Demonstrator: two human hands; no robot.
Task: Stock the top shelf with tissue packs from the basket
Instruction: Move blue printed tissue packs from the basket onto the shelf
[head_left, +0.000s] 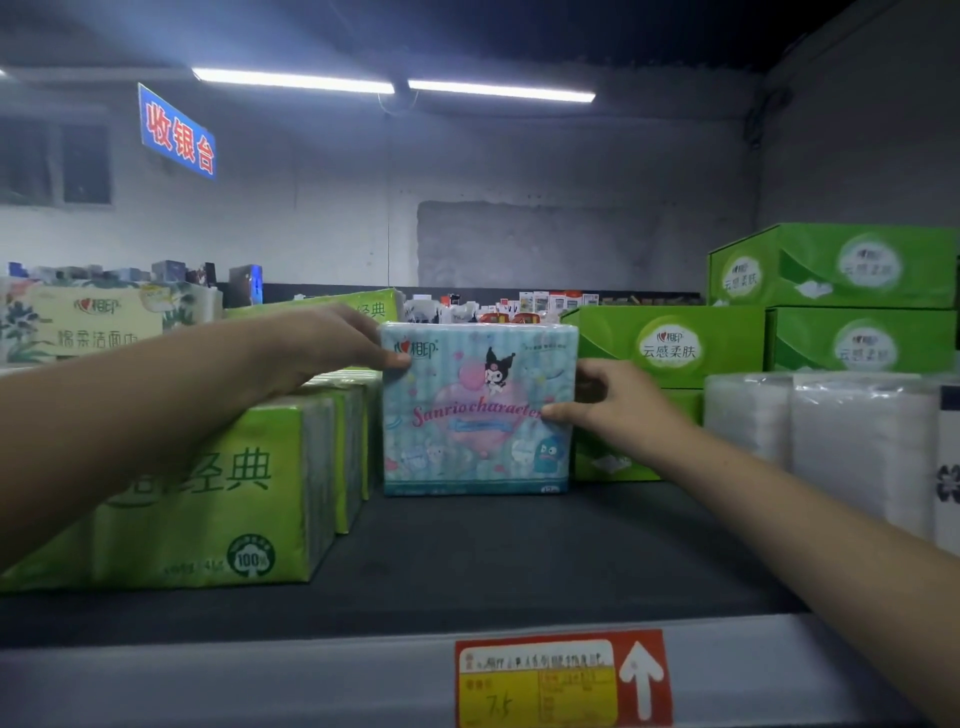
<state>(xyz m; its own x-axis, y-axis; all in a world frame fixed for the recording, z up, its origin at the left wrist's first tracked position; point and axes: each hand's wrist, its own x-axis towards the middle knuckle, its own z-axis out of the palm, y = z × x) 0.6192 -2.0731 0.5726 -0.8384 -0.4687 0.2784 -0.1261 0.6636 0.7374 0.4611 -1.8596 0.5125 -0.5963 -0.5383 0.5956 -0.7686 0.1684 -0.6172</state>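
Note:
A pale blue tissue pack (475, 436) with cartoon characters and pink lettering stands upright on the dark top shelf (467, 561), toward the back. My left hand (322, 348) grips its upper left corner, thumb on the front face. My right hand (608, 400) grips its right edge, thumb across the front, fingers behind. The pack rests on the shelf between the green packs and the green boxes. The basket is out of view.
Green tissue packs (218, 493) fill the shelf's left side. Green boxes (670, 345) are stacked at the back right, with white plastic-wrapped packs (831, 436) at the right front. A red and yellow price label (561, 680) sits on the shelf's grey front edge.

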